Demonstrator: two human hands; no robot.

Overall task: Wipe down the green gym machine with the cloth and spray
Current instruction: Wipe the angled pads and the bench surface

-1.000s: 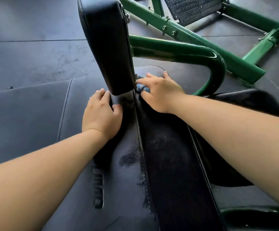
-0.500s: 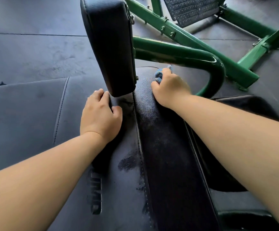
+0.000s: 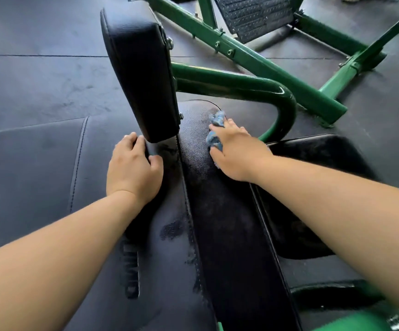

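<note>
Right hand [image 3: 236,151] grips the cloth [image 3: 217,120] on the damp seat pad [image 3: 217,223], mid-frame; left hand [image 3: 134,170] rests empty, loosely bent; green frame [image 3: 253,60] apparently unwiped.

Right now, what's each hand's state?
Left hand: braced by the upright pad; grip cannot be told.
Right hand: closed on the cloth.

2 arms are shown, each bare from wrist to frame edge. The left forearm [image 3: 50,259] and right forearm [image 3: 337,211] are seen widening toward the lower corners. The left hand [image 3: 134,173] and right hand [image 3: 236,154] are uncovered; backs and knuckles are presented to the head camera.
</note>
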